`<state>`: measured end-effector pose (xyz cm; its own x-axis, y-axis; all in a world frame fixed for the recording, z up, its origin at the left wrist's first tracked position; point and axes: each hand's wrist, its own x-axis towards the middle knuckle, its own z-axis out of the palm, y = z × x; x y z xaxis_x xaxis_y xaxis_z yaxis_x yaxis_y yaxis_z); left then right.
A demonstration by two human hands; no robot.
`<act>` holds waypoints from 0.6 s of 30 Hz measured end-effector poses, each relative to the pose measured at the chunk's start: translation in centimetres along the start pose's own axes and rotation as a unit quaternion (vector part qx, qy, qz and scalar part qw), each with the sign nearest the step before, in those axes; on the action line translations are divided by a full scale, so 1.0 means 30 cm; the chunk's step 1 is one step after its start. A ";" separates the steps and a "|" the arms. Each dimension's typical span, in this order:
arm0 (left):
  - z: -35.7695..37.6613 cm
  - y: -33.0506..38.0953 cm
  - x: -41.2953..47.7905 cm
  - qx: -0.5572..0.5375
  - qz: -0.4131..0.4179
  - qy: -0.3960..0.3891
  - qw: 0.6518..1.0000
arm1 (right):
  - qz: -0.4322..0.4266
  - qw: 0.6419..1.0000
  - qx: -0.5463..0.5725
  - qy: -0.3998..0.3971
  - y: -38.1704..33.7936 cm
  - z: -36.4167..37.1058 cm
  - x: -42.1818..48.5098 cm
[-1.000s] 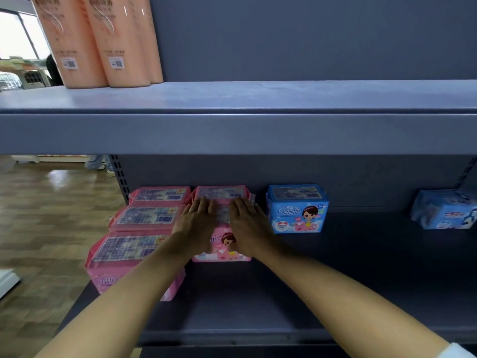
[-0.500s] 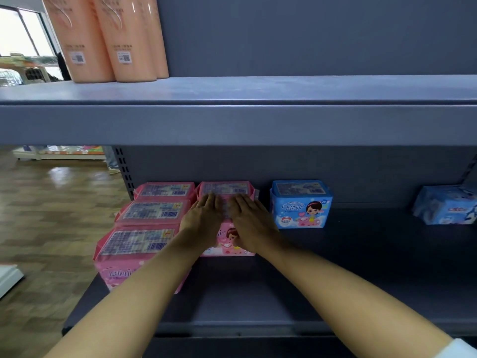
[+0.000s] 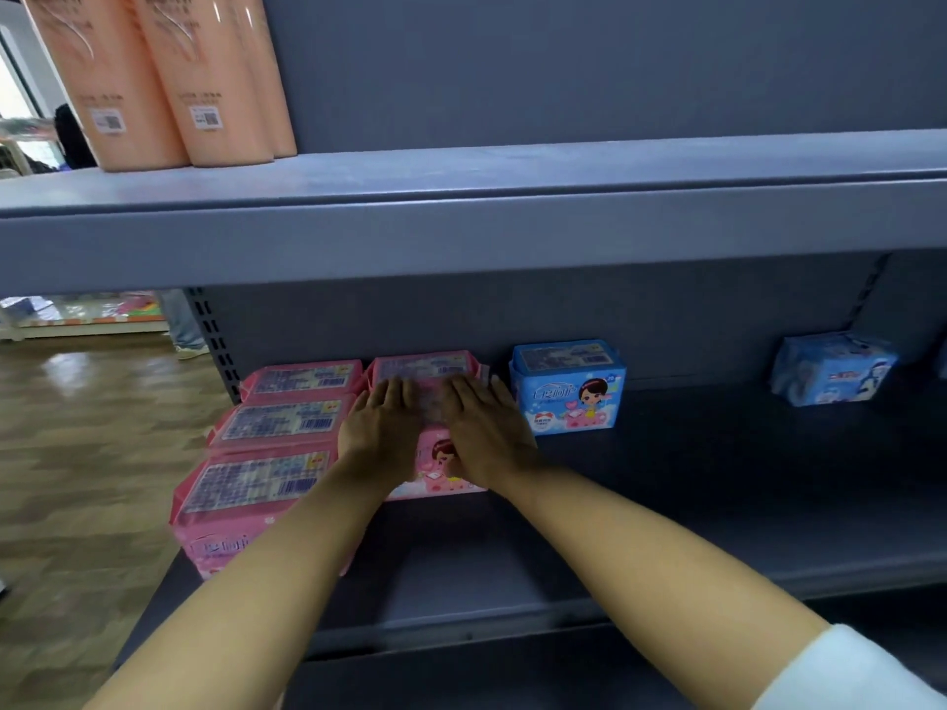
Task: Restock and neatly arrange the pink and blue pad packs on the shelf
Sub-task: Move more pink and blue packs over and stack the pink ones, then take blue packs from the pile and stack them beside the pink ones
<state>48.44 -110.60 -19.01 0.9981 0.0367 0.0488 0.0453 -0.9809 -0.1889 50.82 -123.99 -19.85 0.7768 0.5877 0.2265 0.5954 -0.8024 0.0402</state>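
Grip wide and flat, your left hand (image 3: 382,433) and right hand (image 3: 487,433) press the pink pack (image 3: 440,471) — pink rows look nearly done, blue packs (image 3: 566,389) barely started.

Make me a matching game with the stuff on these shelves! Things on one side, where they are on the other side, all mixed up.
Things
1. bottles
2. blue girl pack
3. pink girl pack
4. pale blue pack

Places
A. under the left hand and right hand
B. on the top shelf, left end
C. far right on the lower shelf
D. just right of the hands

Pairs: 1-B, 2-D, 3-A, 4-C
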 end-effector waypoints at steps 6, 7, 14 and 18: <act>-0.073 0.069 -0.053 -0.026 0.068 0.032 0.997 | 0.050 0.994 0.088 0.032 0.027 -0.027 -0.111; -0.087 0.098 -0.055 -0.029 0.090 0.044 0.995 | 0.060 0.993 0.102 0.030 0.040 -0.032 -0.127; -0.126 0.342 -0.052 -0.054 0.137 0.068 0.987 | 0.114 0.987 0.115 0.000 0.209 -0.057 -0.257; -0.141 0.500 -0.040 -0.056 0.149 0.066 0.985 | 0.148 0.983 0.108 -0.019 0.339 -0.071 -0.347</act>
<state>47.73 -126.16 -17.76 0.9522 -0.2735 0.1358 -0.2606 -0.9597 -0.1056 48.36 -138.49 -19.73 0.9268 0.3392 0.1613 0.3696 -0.9000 -0.2312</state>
